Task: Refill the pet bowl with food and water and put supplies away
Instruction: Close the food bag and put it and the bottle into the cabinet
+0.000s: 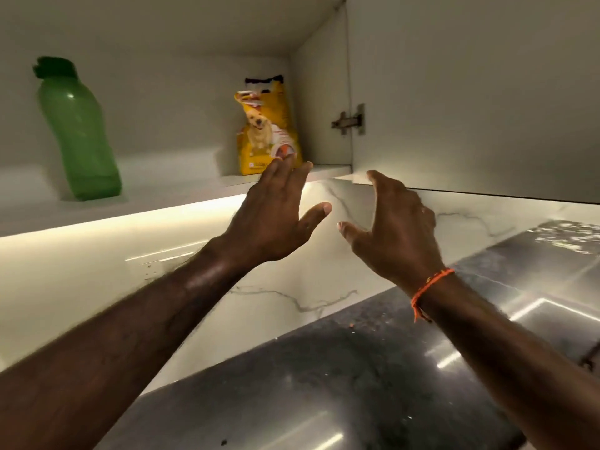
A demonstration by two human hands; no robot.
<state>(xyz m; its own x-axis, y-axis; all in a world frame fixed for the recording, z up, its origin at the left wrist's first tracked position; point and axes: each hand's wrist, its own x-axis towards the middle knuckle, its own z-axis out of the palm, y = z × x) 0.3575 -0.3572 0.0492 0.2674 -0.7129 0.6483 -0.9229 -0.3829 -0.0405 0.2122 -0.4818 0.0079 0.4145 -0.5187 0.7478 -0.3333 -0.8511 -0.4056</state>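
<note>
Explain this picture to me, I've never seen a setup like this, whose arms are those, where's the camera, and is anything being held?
There is no machine here. One wide-angle camera sits on a person's head, so the arms are that person's own, reaching up to an open wall cupboard. On its shelf stand a green bottle at the left and a yellow dog food bag at the right. The left hand is open in front of the bag's lower edge, holding nothing. The right hand, with an orange wrist thread, reaches to the bottom edge of the open cupboard door. Below lies a dark countertop.
</note>
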